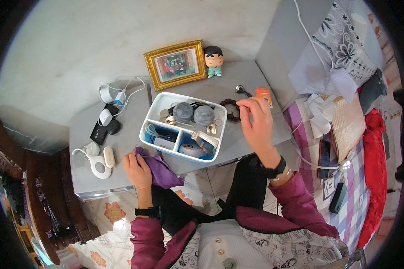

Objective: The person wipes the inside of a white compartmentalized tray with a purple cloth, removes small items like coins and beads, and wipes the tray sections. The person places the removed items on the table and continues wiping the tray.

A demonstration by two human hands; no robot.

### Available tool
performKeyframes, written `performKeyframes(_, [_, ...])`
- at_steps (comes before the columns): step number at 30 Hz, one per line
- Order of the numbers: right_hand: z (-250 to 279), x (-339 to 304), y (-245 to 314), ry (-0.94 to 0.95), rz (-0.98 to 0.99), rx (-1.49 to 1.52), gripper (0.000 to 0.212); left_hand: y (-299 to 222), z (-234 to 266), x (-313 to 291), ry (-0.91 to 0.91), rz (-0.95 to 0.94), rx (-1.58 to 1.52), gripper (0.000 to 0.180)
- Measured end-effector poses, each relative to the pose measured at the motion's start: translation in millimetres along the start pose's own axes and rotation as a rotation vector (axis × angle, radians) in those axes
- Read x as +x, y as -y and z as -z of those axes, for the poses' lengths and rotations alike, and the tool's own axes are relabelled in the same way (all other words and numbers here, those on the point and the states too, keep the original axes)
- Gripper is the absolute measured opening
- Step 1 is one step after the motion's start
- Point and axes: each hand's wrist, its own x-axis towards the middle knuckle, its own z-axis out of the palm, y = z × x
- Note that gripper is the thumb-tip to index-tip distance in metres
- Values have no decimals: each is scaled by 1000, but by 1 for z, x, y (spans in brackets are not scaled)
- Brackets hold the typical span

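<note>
My left hand (138, 169) is closed on a purple cloth (162, 171) at the table's front edge; the cloth hangs down over my lap. My right hand (257, 126) is raised over the table's right side, thumb and fingertips drawn together. Whatever is between them, if anything, is too small to make out. Just left of these fingertips lies a dark beaded bracelet (229, 110). Between my hands stands a white divided organizer box (144, 134). Two round grey objects (182, 112) rest in its back compartment, and cables and small items fill the front ones.
At the back stand a gold picture frame (155, 79) and a small figurine (214, 62). A black cable (243, 91) and an orange box (264, 96) lie at the right. Chargers, a black power strip (98, 131) and a white gadget (98, 166) occupy the left side. A checked bed (354, 193) adjoins the right.
</note>
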Motion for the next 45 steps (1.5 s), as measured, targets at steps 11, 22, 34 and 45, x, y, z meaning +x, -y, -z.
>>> performKeyframes(11, [-48, -53, -78, 291, -399, -78, 46, -2, 2, 1, -12, 10, 31, 20])
performKeyframes(22, [48, 23, 44, 190, -346, 698, 26, -6, 2, 1, -16, 24, 27, 19])
performKeyframes(34, [-7, 11, 84, 465, -47, 412, 26, -2, 2, 1, -8, -2, -6, 19])
performKeyframes(45, [-16, -9, -7, 117, 11, 176, 16, -1, 1, 0, 40, 25, 6, 20])
